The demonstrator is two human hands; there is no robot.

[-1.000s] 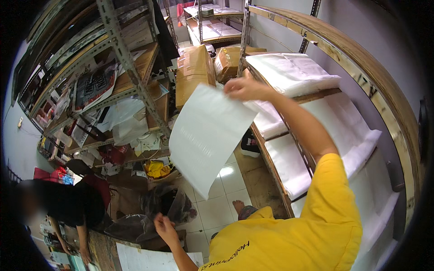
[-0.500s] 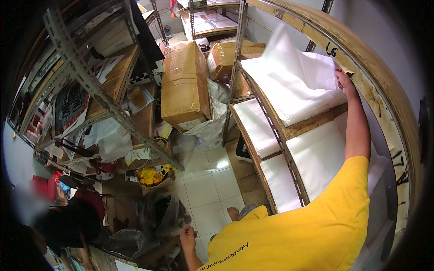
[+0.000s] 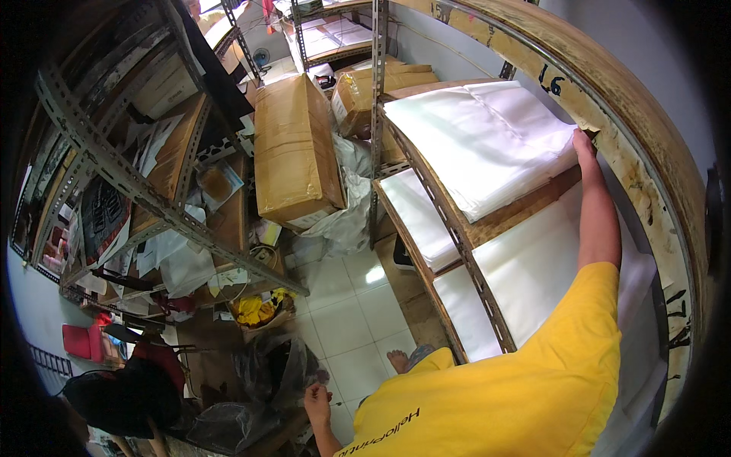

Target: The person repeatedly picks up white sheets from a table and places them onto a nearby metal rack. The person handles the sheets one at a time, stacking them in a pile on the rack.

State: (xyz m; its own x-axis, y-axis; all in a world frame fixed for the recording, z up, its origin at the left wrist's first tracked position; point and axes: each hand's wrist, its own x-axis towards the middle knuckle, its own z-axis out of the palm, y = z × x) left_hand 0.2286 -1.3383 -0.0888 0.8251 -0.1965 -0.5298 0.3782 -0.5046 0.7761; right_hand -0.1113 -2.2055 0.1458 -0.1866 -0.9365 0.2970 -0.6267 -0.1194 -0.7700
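A stack of white sheets (image 3: pixel 480 145) lies on an upper wooden shelf at the right. My right hand (image 3: pixel 584 145) reaches along the shelf and pinches the near right corner of a top white sheet, which lies almost flat over the stack with soft creases. The fingertips are small and partly hidden against the shelf upright. Low in the middle, my left hand (image 3: pixel 318 405) hangs beside my yellow shirt, its fingers curled in and nothing visible in them. Below the stack, further white sheets (image 3: pixel 525 263) rest on a lower shelf.
Large taped cardboard boxes (image 3: pixel 297 152) stand beyond the tiled floor (image 3: pixel 343 305). A cluttered metal rack (image 3: pixel 145 183) rises at the left, with clear plastic bags (image 3: pixel 266 373) below it. Another person in dark clothes (image 3: pixel 129 392) is at lower left. A wooden shelf edge (image 3: pixel 609 84) curves overhead at right.
The raised white sheet has come down and now lies over the stack. My right hand stays at its corner. The whole view has shifted slightly; my left hand is almost unchanged.
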